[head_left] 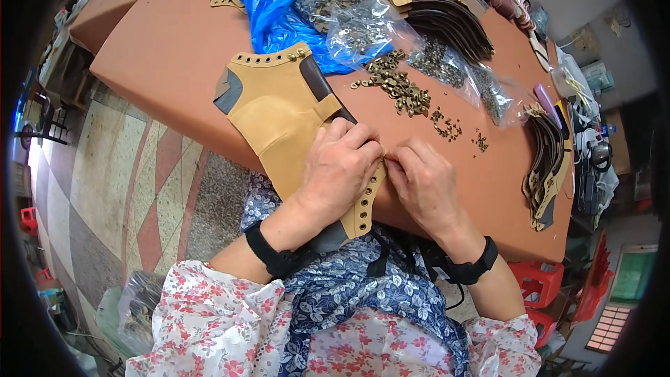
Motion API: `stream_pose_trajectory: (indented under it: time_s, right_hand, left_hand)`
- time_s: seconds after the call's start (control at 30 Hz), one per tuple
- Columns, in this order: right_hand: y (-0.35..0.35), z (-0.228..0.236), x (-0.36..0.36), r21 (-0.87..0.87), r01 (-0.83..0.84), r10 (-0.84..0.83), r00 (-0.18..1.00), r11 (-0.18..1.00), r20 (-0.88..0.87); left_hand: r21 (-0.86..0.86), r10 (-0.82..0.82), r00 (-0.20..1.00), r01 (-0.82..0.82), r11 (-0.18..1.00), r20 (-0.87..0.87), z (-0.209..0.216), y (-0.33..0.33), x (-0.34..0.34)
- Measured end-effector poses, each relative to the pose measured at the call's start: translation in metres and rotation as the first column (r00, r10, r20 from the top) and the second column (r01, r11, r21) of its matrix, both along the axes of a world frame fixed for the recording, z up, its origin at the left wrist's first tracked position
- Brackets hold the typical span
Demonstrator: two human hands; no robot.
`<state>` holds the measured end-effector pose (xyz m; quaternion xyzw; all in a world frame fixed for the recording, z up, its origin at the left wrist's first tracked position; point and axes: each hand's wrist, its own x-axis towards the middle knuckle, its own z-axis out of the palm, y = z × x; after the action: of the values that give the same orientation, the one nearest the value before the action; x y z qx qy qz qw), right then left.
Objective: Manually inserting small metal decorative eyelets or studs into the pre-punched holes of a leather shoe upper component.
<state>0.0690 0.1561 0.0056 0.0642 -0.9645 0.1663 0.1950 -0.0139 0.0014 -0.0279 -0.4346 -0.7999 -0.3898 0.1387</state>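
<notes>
A tan leather boot upper [279,112] with dark brown and grey trim lies across the table edge, partly over my lap. Rows of eyelets run along its two ends, and a few brass hooks sit at one corner of the far row. My left hand [343,164] is closed on its near right edge, just above the nearer eyelet row. Beside it, my right hand [424,181] pinches with thumb and fingertips at that same edge. Whatever is between those fingertips is too small and covered to make out.
Loose brass lace hooks [401,91] and smaller rivets [445,126] lie in piles beyond my hands. Behind them are a blue plastic bag [272,21] and a clear bag of metal parts [356,28]. Stacked uppers [548,160] rest at the right; a red stool [536,283] stands below.
</notes>
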Motion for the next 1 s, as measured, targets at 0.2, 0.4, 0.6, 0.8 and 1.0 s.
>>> stream_pose_trajectory:
  time_s: [0.2,0.4,0.6,0.8,1.0]
  right_hand:
    - [-0.003,-0.007,0.001,0.065,-0.005,0.011,0.996,0.998,-0.091]
    - [-0.002,-0.009,0.005,0.211,-0.022,0.052,0.989,0.977,-0.135]
    - [-0.006,-0.019,0.009,0.066,0.024,-0.011,0.982,0.998,-0.190]
    - [-0.006,-0.019,0.008,0.010,0.048,-0.046,0.986,0.999,-0.158]
    - [-0.004,-0.022,0.014,-0.037,0.034,-0.039,0.987,0.999,-0.156]
  left_hand:
    - [-0.008,0.005,1.000,-0.005,1.000,0.025,0.001,-0.001,0.001]
    - [-0.007,0.008,0.998,-0.007,1.000,0.063,0.001,0.000,0.001]
    - [0.021,0.003,0.997,-0.005,1.000,0.082,0.001,-0.001,0.001]
    - [0.005,0.000,0.997,0.000,1.000,0.072,0.002,-0.001,0.000]
    - [-0.001,-0.003,0.998,0.003,1.000,0.065,0.002,-0.001,0.001]
